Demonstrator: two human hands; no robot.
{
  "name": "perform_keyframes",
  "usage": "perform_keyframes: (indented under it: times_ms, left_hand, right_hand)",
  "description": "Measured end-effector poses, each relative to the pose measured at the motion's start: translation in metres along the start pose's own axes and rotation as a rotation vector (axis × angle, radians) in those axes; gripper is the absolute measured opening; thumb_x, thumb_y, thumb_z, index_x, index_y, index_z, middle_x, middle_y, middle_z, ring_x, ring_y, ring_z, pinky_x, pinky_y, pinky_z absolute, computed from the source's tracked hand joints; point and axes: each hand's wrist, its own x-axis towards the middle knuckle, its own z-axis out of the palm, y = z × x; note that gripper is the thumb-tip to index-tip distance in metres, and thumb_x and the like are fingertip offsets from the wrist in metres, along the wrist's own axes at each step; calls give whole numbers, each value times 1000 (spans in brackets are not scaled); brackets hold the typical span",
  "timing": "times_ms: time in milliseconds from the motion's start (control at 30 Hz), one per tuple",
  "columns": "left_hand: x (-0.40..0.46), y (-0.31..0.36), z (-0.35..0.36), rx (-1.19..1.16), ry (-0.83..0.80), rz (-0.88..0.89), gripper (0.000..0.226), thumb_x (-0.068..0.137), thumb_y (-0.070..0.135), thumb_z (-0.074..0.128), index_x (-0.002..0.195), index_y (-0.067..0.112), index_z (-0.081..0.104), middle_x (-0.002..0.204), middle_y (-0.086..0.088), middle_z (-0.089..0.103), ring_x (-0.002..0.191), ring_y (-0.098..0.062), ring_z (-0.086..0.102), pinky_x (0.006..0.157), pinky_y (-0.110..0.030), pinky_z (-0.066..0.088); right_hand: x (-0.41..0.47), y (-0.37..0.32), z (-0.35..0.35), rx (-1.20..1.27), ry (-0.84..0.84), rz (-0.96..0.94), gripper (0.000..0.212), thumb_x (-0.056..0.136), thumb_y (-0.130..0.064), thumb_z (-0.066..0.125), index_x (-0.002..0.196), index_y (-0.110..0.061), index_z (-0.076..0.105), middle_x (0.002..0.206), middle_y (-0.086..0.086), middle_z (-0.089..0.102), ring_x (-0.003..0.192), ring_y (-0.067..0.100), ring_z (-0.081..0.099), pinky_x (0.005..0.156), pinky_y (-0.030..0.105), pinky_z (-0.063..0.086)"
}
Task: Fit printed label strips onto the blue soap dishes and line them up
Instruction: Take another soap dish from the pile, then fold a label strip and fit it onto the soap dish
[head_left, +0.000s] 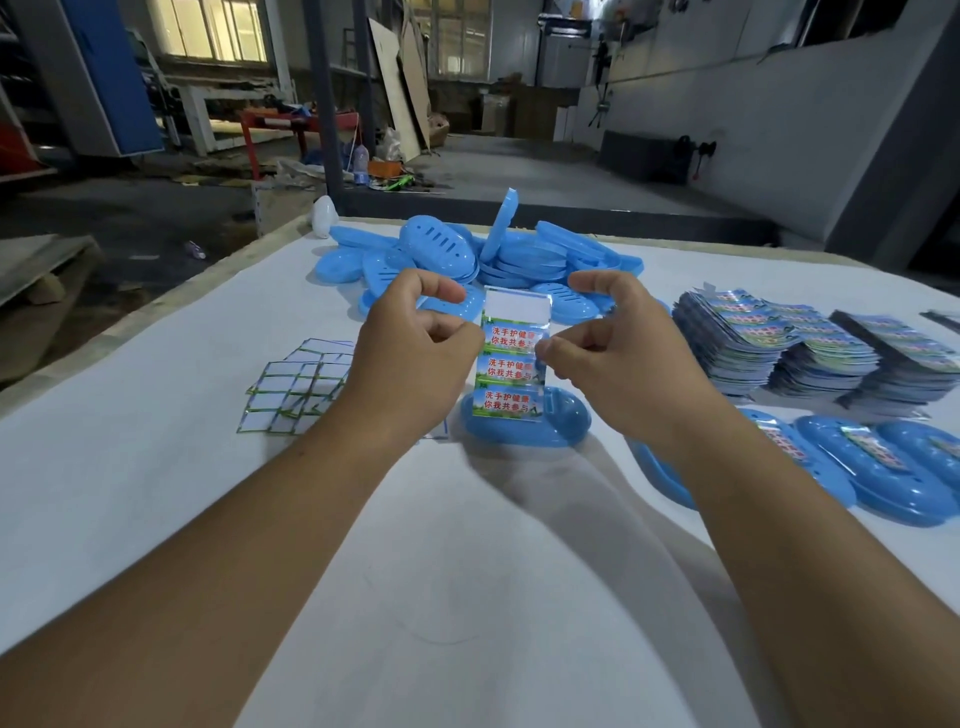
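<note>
- Label strip (511, 358): held upright above the table (156, 493), its lower end at a blue soap dish (524, 423) lying just in front of both hands. Three printed panels w/ red text, blank white panel on top.
- Handling, my read: thin glossy film, v. light, floppy, creases easily, prob. slippery. Best held by the side edges, both sides at once, so it stays flat.
- Left hand (415, 343): thumb + forefinger pinch strip's left edge, other fingers curled.
- Right hand (618, 338): pinches right edge at about the same height.
- Dish: hard moulded plastic, light, could skid on the smooth table when pressed.
- Loose dish pile (467, 254) behind; strip stacks (810, 353) at right; labelled dishes (883, 467) in a row, near right.
- Peeled backing sheets (296, 389) at left.
</note>
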Motion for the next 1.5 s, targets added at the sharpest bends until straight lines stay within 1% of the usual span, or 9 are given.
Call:
perform_keyframes:
  times_ms: [100, 233, 367, 500, 767, 1000, 1133, 1300, 1500]
  left_hand:
    - [0, 0, -2, 7, -29, 10, 24, 89, 16, 69, 96, 32, 53, 71, 14, 74, 66, 8, 64, 50, -7, 43]
    - [-3, 1, -2, 18, -80, 28, 24, 89, 19, 71, 102, 31, 55, 73, 16, 75, 70, 2, 67, 60, -17, 45]
    - [-5, 2, -1, -20, -103, 35, 23, 89, 19, 73, 103, 28, 57, 76, 14, 76, 68, 2, 67, 54, -9, 45]
    - [-6, 3, 0, -30, -112, 44, 22, 89, 18, 73, 104, 25, 58, 79, 11, 77, 65, 1, 66, 56, -12, 48]
    - [-5, 1, 0, -25, -118, 86, 23, 89, 14, 72, 97, 29, 57, 79, 9, 77, 62, 2, 64, 56, -11, 48]
    - [-4, -1, 0, 34, -83, 63, 23, 88, 18, 73, 94, 31, 55, 75, 13, 74, 68, -8, 66, 52, -15, 51]
    - [0, -6, -2, 126, -38, 47, 23, 85, 15, 69, 91, 30, 53, 68, 5, 71, 51, -2, 54, 62, -27, 46]
    - [6, -9, -5, 171, -20, -7, 25, 81, 13, 67, 85, 30, 50, 62, 9, 63, 44, 1, 48, 58, -27, 40]
    - [13, -11, -11, 231, 6, -67, 19, 80, 18, 68, 82, 30, 54, 70, 7, 66, 47, -3, 50, 49, -23, 37]
  right_hand:
    - [0, -1, -2, 22, 20, -1, 46, 93, -27, 73, 124, -41, 40, 77, -20, 75, 80, 5, 68, 52, 13, 51]
    - [0, -1, -2, 26, 64, 31, 36, 93, -27, 73, 117, -38, 48, 79, -18, 75, 79, 6, 69, 53, 25, 56]
    - [3, 2, 0, -126, 164, -29, 19, 86, -33, 78, 93, -32, 61, 76, -11, 71, 70, 5, 63, 59, 21, 50]
    - [2, 1, 4, -201, 129, -82, 20, 83, -37, 79, 71, -26, 68, 70, -10, 70, 58, -1, 56, 57, 24, 47]
    - [-7, -10, 7, -54, 4, -121, 24, 87, -38, 76, 67, -26, 76, 46, -16, 59, 39, 1, 49, 40, 8, 30]
    - [-5, -10, 5, -73, 39, -49, 26, 88, -29, 71, 63, -25, 73, 60, -8, 70, 48, 1, 54, 51, 21, 44]
    - [-6, -9, 4, -42, 17, -20, 24, 87, -30, 70, 64, -26, 75, 59, -5, 69, 48, 1, 50, 46, 16, 41]
    - [-5, -9, 4, 10, 11, 9, 14, 84, -30, 68, 72, -30, 76, 75, 9, 73, 60, 10, 55, 59, 32, 49]
    - [-4, -8, 3, 63, 61, 72, 17, 82, -29, 68, 72, -18, 77, 72, 3, 73, 56, 6, 55, 52, 23, 47]
